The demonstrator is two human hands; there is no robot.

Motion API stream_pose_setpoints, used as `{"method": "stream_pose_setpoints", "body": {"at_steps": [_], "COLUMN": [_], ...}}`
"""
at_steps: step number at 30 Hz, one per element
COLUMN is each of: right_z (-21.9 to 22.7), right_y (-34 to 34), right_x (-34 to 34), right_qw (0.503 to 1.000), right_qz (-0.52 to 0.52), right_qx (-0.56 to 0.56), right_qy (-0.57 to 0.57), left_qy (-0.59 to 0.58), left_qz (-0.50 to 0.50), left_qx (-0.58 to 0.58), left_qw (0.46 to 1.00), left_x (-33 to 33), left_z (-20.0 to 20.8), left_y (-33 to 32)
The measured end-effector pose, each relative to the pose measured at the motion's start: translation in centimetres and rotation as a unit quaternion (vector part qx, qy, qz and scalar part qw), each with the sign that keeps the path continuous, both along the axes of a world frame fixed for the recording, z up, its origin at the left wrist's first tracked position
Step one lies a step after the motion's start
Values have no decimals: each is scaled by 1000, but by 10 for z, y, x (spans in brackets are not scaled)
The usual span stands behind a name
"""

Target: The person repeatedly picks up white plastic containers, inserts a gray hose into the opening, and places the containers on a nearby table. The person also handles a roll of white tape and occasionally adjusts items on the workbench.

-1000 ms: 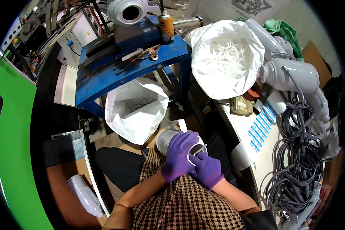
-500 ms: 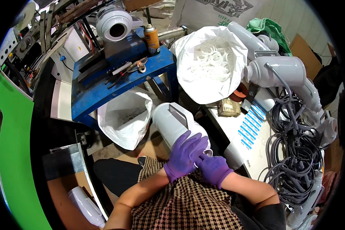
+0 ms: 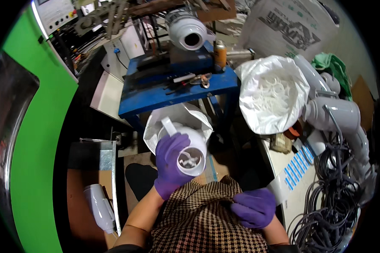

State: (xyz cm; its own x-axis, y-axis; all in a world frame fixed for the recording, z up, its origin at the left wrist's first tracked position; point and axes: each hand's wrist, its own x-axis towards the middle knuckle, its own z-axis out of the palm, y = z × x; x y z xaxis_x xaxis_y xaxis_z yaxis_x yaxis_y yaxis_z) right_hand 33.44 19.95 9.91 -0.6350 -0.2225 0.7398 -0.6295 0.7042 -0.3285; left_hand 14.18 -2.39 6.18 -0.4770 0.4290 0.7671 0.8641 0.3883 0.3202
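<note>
your left hand [image 3: 169,162] clasps the white housing [image 3: 189,152], open end facing you, far-left of your empty, curled right hand [image 3: 254,207].

left: metal shelf [image 3: 101,156] | ahead: blue table [image 3: 177,90] | right: ring bag [image 3: 272,95], cables [image 3: 333,189]

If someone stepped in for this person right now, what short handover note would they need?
Left hand, purple-gloved, grips a white plastic housing with its open end facing up, held above an open white bag.
Right hand, also gloved, is empty, low against the checked apron.
A sack of white rings stands to the right, grey cables beyond it.
Done: housing picked up. Left: I cannot tell whether a ring is fitted inside it.
</note>
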Motion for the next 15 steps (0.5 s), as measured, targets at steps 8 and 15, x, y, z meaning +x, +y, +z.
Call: {"method": "stream_pose_setpoints", "body": {"at_steps": [8,15], "right_z": [-27,-57], "right_y": [-65,-63], "right_x": [-53,-84], "right_qw": [942,791], "right_qz": [-88,121], "right_qx": [161,-308], "right_qy": [-281,-514], "left_qy": [25,64], "left_qz": [9,35], "left_qx": [-41,-43], "left_qw": [999,996], "left_x": [26,15], "left_z": [-4,-28], "left_y": [6,16]}}
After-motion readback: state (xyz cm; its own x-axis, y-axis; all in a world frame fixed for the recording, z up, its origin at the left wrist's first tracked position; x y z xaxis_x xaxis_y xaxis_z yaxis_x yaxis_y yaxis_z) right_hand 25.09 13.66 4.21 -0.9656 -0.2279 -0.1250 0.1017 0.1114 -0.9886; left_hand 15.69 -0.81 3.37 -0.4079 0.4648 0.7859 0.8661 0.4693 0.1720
